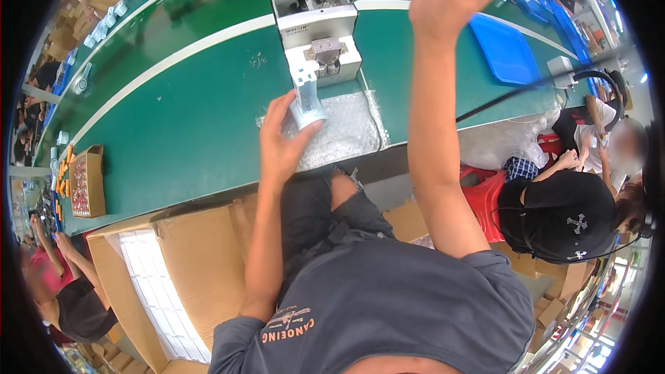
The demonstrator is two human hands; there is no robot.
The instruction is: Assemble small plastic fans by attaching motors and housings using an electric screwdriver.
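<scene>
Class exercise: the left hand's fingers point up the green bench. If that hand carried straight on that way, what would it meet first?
Probably the white and grey machine, just beyond the small clear part in the left hand; depth is uncertain.

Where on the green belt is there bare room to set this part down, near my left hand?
The widest bare stretch of green belt lies left of the left hand, between the bubble-wrap sheet and the cardboard tray. It is crowded straight ahead, around the grey feeder box. Right of that box, bare belt runs to the blue tray.
</scene>
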